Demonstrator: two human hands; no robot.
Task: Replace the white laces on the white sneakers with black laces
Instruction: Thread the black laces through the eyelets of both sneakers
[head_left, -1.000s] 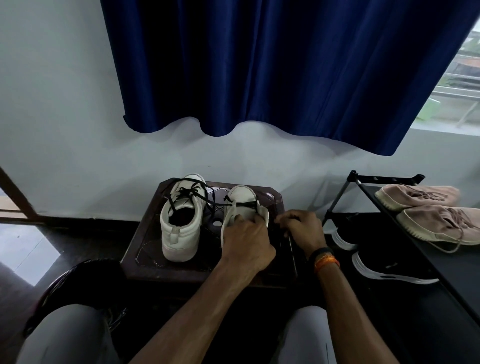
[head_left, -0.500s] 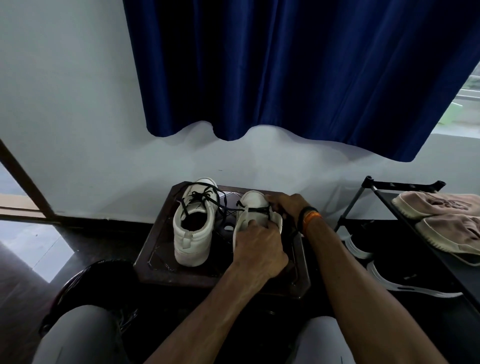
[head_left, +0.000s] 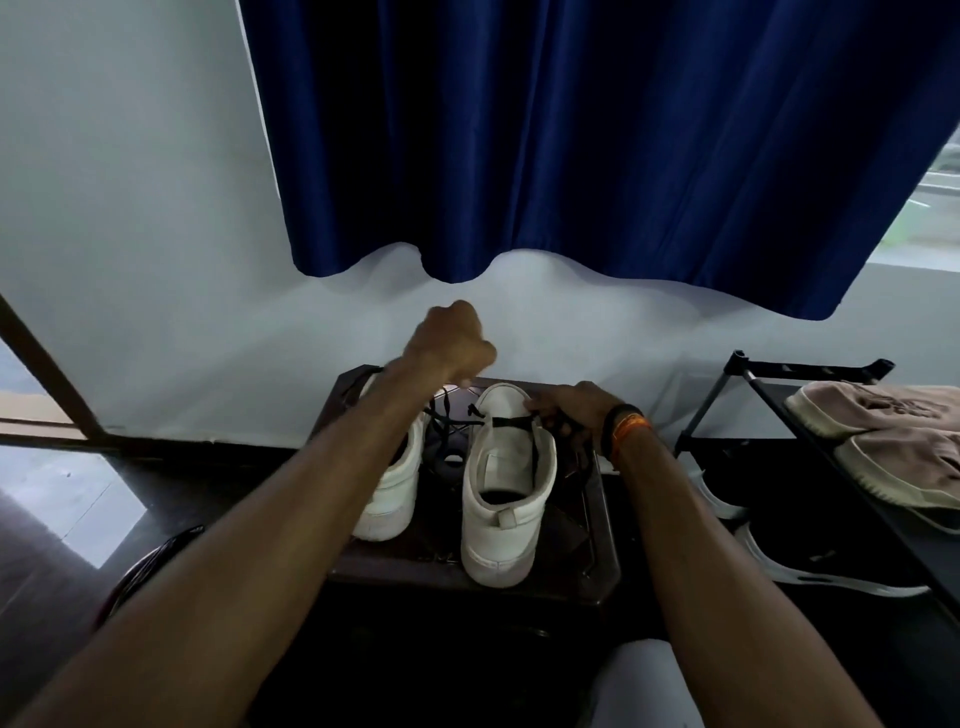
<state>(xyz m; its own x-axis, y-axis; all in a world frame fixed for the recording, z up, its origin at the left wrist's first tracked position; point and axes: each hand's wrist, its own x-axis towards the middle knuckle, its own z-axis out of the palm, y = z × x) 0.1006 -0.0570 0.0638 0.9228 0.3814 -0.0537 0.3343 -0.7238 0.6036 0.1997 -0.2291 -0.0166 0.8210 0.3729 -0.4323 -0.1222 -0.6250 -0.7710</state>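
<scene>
Dark and low, the stool top (head_left: 602, 545) sits at my twelve o'clock, both white sneakers standing on it, heels toward me. Nearest, the right sneaker (head_left: 501, 499) carries one black lace (head_left: 511, 422) across its lowest eyelets. My right hand (head_left: 569, 410), at one o'clock, pinches that lace at the shoe's right edge. Beyond, at eleven, my left hand (head_left: 454, 340) is clenched and raised, seemingly drawing the other end up, though the strand there is hard to see. The left sneaker (head_left: 392, 488) already looks laced black. I judge I'm evening the ends; next comes crossing them into the following eyelets.
</scene>
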